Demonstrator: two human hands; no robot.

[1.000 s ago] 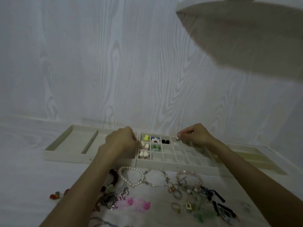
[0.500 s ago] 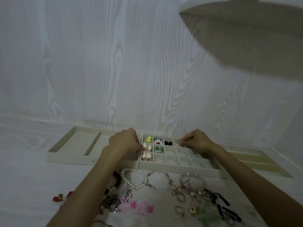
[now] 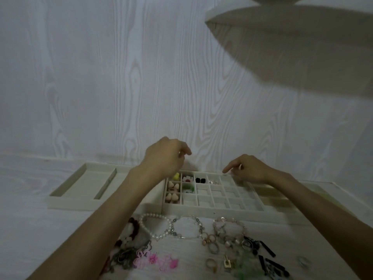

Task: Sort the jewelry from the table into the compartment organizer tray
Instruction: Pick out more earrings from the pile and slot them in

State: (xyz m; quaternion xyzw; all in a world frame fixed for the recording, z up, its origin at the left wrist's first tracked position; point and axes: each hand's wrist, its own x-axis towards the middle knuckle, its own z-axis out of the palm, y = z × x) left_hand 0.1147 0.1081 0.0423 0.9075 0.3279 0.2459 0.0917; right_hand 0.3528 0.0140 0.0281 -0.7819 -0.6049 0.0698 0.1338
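Note:
The cream compartment organizer tray (image 3: 212,208) lies by the wall. Its left cells hold a yellow piece (image 3: 176,176), a white flower piece (image 3: 187,178), black pieces (image 3: 200,180), a green piece (image 3: 189,187) and pale heart pieces (image 3: 173,185). A small silver piece (image 3: 214,182) lies in a back-row cell. My left hand (image 3: 165,156) hovers above the tray's back left corner, fingers loosely curled, nothing seen in it. My right hand (image 3: 249,168) is over the back row, index finger stretched left, holding nothing.
Loose jewelry lies in front of the tray: a pearl bracelet (image 3: 154,226), a silver bracelet (image 3: 188,227), a pink bead bracelet (image 3: 229,229), rings (image 3: 211,264), pink earrings (image 3: 155,259), black bars (image 3: 269,252). A long-slot tray (image 3: 80,201) sits left, another tray (image 3: 282,200) right.
My right hand has let go of the small silver piece, which now lies in a back-row cell. My left hand has lifted off the tray's left cells.

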